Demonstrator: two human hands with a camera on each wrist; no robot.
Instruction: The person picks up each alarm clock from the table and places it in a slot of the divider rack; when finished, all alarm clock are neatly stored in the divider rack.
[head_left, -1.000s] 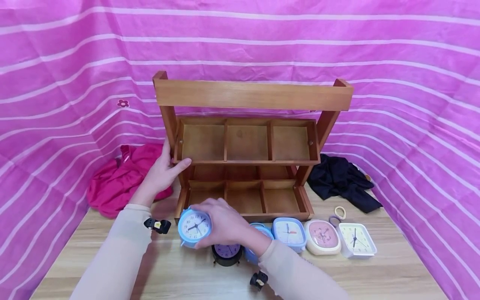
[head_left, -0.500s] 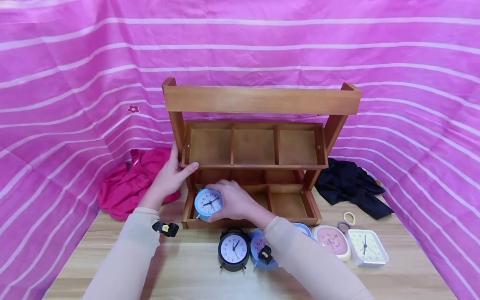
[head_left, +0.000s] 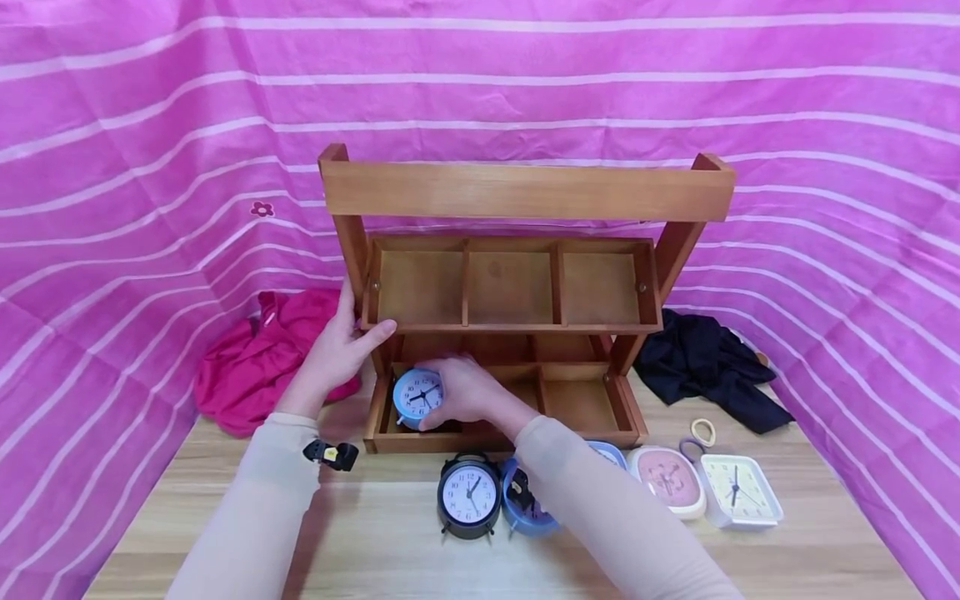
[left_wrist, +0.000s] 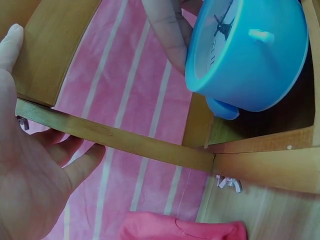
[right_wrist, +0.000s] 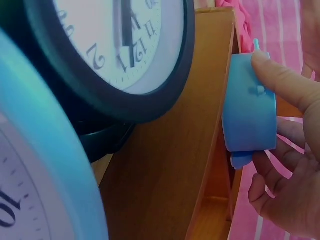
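Blue clock [head_left: 417, 392] in grip of R hand [head_left: 467, 390], at lower-L compt. [head_left: 416, 442] of rack [head_left: 525, 192]; gripping latter w/ L hand [head_left: 333, 346]. L wrist cam only: 2 silver wing nuts [left_wrist: 230, 184]. Head only: black cloth [head_left: 705, 367].

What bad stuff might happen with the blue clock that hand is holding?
The blue clock might slip, because the right hand only grips its side, and it could bump the lower-left compartment.

The right sleeve passes over a second blue clock, so a moving arm could perhaps knock that one.

The wooden shelf might wobble if the left hand, holding its side, lets go.
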